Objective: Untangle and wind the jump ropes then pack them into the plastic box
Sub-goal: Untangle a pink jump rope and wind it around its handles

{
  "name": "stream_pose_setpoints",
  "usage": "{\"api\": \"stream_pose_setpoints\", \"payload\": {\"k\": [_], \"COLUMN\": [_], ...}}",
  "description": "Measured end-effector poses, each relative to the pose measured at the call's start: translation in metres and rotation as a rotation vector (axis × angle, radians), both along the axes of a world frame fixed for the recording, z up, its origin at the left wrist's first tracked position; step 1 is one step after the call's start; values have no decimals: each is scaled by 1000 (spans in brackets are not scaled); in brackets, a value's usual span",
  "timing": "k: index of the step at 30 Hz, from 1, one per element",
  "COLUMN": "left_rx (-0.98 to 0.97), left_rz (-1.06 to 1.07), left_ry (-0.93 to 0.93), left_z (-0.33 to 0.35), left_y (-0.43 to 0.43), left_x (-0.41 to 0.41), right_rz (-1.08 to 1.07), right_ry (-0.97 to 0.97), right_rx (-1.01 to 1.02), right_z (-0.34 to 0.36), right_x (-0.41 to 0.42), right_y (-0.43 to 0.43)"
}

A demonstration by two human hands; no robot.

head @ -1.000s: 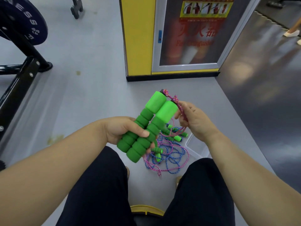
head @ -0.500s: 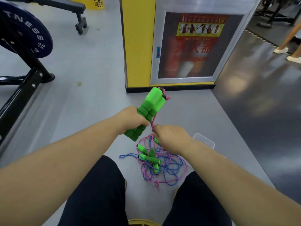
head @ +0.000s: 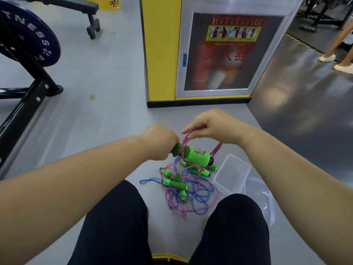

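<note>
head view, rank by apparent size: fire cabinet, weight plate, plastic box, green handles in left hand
1. fire cabinet
2. weight plate, partly cut off
3. plastic box
4. green handles in the left hand; nearer the camera, so unsure against the box

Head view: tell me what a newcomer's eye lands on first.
The bright green foam handles, gripped by the left hand at centre, while the right hand holds a pink rope that crosses them. Below them on the grey floor lies a pink-and-blue rope tangle, with a clear plastic box to its right.
</note>
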State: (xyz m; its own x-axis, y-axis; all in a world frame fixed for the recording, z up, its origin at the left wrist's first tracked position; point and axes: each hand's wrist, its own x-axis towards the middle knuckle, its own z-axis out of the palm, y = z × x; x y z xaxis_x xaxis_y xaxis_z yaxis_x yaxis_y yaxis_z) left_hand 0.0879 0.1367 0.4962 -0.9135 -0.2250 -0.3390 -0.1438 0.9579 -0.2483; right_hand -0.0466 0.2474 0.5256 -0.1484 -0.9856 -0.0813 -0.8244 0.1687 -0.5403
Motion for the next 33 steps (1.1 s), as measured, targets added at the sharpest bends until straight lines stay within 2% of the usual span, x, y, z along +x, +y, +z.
{"api": "stream_pose_setpoints", "payload": {"k": [3, 6, 9, 11, 12, 14, 17, 19, 22, 24, 27, 29, 33], "left_rx": [278, 658, 925, 1035, 1062, 979, 514, 212, -65, -122, -78, 27, 236], "left_rz": [33, 139, 338, 467, 528, 619, 615, 529, 279, 76, -92, -109, -112], "left_ry": [54, 157, 280, 356, 387, 421, 358, 281, 155, 131, 175, 233, 424], "left_z": [10, 17, 17, 12, 9, 2, -6, -6, -8, -9, 1, 13, 29], "left_y": [-5, -10, -15, -18, -20, -26, -30, -25, -10, -2, 3, 4, 6], "left_x": [5, 12, 17, 17, 16, 13, 8, 7, 5, 3, 2, 3, 7], "right_rz": [-181, -302, -360, -365, -342, -244, -99, 6, 54, 45, -25, -126, -285], "right_ry": [-288, -498, -409, -416, -347, -44, 282, 455, 600, 526, 113, -186, -490], "right_rx": [-30, -44, 39, 32, 37, 101, 150, 117, -4, -50, -126, -164, -104], "right_z": [-11, -40, -67, -75, -78, -79, -66, -47, -13, 7, 21, 16, -12], "right_x": [-14, -16, -6, 7, 14, 22, 38, 44, 37, 23, -1, -13, -13], "right_y": [13, 30, 43, 45, 45, 44, 37, 30, 15, 6, 5, 8, 15]}}
